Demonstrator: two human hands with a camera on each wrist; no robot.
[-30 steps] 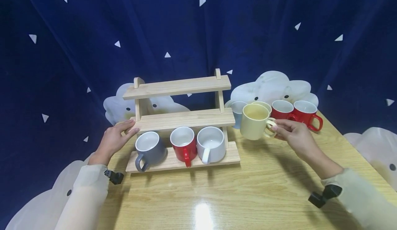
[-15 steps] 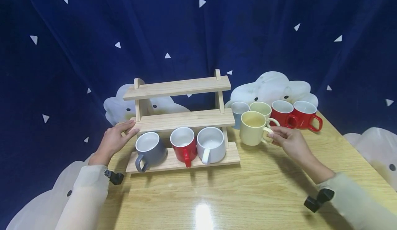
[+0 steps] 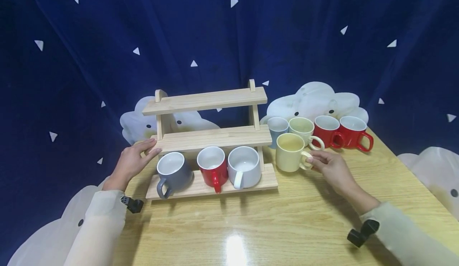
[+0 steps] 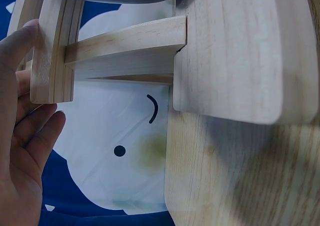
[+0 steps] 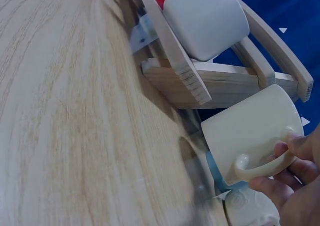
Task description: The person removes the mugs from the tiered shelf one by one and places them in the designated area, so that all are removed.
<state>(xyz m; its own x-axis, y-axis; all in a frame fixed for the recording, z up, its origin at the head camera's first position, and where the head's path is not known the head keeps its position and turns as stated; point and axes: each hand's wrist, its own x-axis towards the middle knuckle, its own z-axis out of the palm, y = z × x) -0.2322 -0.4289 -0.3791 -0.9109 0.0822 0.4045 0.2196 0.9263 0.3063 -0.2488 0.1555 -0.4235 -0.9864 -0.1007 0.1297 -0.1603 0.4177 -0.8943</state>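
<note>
My right hand (image 3: 333, 170) pinches the handle of a pale yellow mug (image 3: 288, 158), just right of the wooden shelf rack. In the right wrist view the yellow mug (image 5: 250, 133) hangs over the table, its shadow beside it, with thumb and fingers round the handle. My left hand (image 3: 132, 163) grips the left end of the rack's middle board (image 3: 215, 137); the left wrist view has the thumb on one face of that board (image 4: 52, 60) and fingers behind it. On the bottom board (image 3: 269, 178) stand a grey mug (image 3: 177, 176), a red mug (image 3: 212, 170) and a white mug (image 3: 247, 172).
Behind the held mug, a light blue mug (image 3: 275, 136), another pale yellow mug (image 3: 302, 127) and two red mugs (image 3: 324, 132) stand in a row on the wooden table (image 3: 201, 230). A dark blue curtain (image 3: 201, 27) with clouds hangs behind the rack.
My right hand has lowered the yellow mug and drawn it slightly left and nearer, uncovering the other yellow mug behind. The left hand stays on the rack.
</note>
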